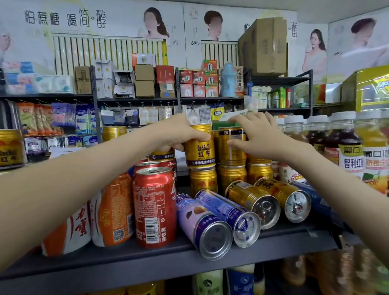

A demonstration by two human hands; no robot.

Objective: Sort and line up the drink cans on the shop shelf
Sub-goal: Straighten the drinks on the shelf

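Below the fingers [199, 137], purple and gold metal cans [222, 210] lay tipped, unsorted; left hand [177, 134] gripped a stacked gold can [200, 151], right hand [255, 134] open.

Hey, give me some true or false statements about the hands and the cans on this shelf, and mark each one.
1. The left hand grips an upright Red Bull can stacked on a lower gold can. True.
2. The right hand holds a purple can. False: its fingers are spread over a stacked gold can.
3. Two purple cans lie on their sides at the front edge of the shelf. True.
4. The red cola can lies on its side. False: it stands upright.
5. Every gold can stands upright. False: two gold cans lie on their sides beside the purple ones.
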